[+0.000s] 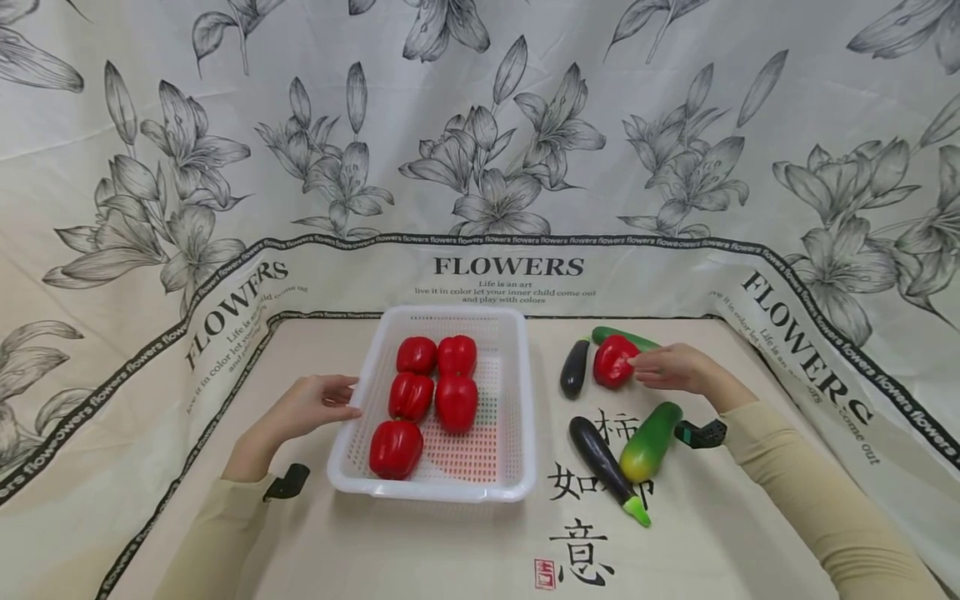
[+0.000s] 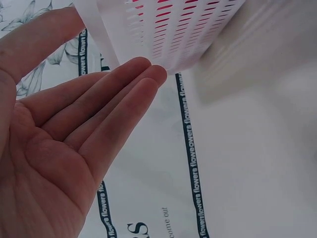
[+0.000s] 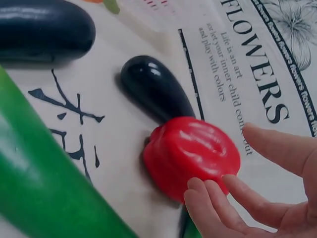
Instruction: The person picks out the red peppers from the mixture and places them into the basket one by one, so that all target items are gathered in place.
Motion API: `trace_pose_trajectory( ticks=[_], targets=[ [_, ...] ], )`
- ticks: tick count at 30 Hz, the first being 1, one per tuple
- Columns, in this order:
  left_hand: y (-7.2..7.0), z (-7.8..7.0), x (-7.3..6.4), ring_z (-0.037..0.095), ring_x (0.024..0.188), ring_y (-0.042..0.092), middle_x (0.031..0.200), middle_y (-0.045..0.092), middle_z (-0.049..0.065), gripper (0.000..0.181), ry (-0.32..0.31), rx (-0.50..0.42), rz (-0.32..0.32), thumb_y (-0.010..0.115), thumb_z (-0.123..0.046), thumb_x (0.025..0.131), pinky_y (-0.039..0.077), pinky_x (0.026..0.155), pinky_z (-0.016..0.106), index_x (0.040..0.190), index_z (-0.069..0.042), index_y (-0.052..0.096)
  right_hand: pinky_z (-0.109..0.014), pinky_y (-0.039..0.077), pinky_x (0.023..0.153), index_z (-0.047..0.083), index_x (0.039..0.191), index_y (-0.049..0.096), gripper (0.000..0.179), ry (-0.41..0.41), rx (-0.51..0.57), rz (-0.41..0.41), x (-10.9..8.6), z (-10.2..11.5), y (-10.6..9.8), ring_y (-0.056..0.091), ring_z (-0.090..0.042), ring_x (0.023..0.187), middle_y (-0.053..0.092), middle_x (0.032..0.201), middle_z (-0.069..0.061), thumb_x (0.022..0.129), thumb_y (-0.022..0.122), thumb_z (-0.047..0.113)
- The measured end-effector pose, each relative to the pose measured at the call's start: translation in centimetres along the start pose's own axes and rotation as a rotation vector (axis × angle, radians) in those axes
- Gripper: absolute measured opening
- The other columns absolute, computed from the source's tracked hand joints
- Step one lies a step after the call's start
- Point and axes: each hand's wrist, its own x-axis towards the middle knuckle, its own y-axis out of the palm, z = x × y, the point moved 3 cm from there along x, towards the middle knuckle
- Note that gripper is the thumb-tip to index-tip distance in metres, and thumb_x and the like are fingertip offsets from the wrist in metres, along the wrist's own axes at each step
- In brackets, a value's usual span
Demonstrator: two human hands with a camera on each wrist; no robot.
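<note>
A white plastic basket [image 1: 431, 493] with perforated sides holds several red bell peppers [image 1: 396, 448]. My left hand [image 1: 309, 407] is at the basket's left side, its fingers fairly straight. In the left wrist view those fingertips [image 2: 151, 74] reach the basket wall; whether they press on it I cannot tell. To the right of the basket, another red bell pepper [image 1: 615, 362] lies on the cloth. Beside it is my right hand [image 1: 675, 369], thumb apart and fingers loosely bent. In the right wrist view the fingertips [image 3: 195, 186] overlap the pepper's near edge without gripping round it.
A small eggplant [image 1: 575, 368] lies left of the loose pepper, and a green cucumber-like vegetable [image 1: 633, 339] behind it. Nearer me are a longer eggplant [image 1: 600, 454] and a thick green-yellow vegetable [image 1: 651, 442]. A flower-printed curtain [image 1: 487, 167] hangs at the back and sides.
</note>
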Motion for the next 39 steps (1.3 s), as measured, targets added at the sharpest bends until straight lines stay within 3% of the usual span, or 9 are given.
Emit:
trace_pose_trajectory(
  ticks=[3,10,17,24,31,39],
  targets=[
    [-0.1,0.0,0.0,0.028,0.097,0.067,0.108,0.068,0.016,0.060,-0.002,-0.002,-0.001,0.075,-0.030,0.081,0.057,0.081,0.041,0.128,0.002,0.055,-0.040,0.040,0.106,-0.014,0.141,0.027,0.063,0.035,0.031,-0.035,0.5,-0.7,-0.4,0.043,-0.038,0.131,0.029,0.147,-0.032,0.098,0.052,0.024],
    [-0.1,0.0,-0.1,0.028,0.098,0.066,0.109,0.068,0.016,0.059,-0.009,-0.009,0.003,0.074,-0.030,0.082,0.057,0.081,0.041,0.128,0.002,0.055,-0.038,0.043,0.104,-0.014,0.144,0.014,0.077,0.110,0.112,-0.095,1.9,-1.9,-0.7,0.057,-0.025,0.112,0.036,0.140,-0.029,0.094,0.059,0.023],
    [-0.1,-0.2,0.1,0.029,0.096,0.067,0.107,0.069,0.017,0.058,0.009,-0.007,-0.006,0.075,-0.028,0.081,0.058,0.080,0.041,0.127,0.003,0.056,-0.038,0.045,0.102,-0.012,0.141,0.024,0.071,0.144,0.178,-0.128,3.1,-2.1,-0.3,0.059,-0.025,0.106,0.041,0.133,-0.026,0.092,0.061,0.022],
    [-0.2,-0.4,0.1,0.029,0.095,0.068,0.106,0.069,0.018,0.059,0.023,-0.005,-0.011,0.074,-0.028,0.082,0.057,0.080,0.041,0.126,0.006,0.055,-0.039,0.042,0.106,-0.007,0.148,0.011,0.082,0.198,0.229,-0.078,4.2,-2.7,-0.5,0.046,-0.033,0.125,0.035,0.141,-0.027,0.092,0.061,0.028],
    [-0.2,-0.2,0.0,0.029,0.095,0.067,0.106,0.069,0.018,0.060,0.018,-0.004,-0.010,0.075,-0.029,0.082,0.057,0.081,0.042,0.126,0.006,0.055,-0.036,0.045,0.103,-0.002,0.149,0.012,0.094,0.236,0.286,-0.062,4.8,-3.3,-0.3,0.050,-0.022,0.112,0.048,0.122,-0.013,0.085,0.071,0.033],
    [-0.1,-0.1,0.0,0.029,0.095,0.068,0.106,0.069,0.017,0.058,0.015,-0.003,-0.017,0.075,-0.027,0.081,0.058,0.080,0.041,0.126,0.004,0.056,-0.033,0.051,0.095,-0.005,0.148,0.012,0.111,0.227,0.247,-0.009,5.0,-3.4,-0.2,0.052,-0.019,0.104,0.050,0.115,-0.011,0.074,0.079,0.043]
  ],
)
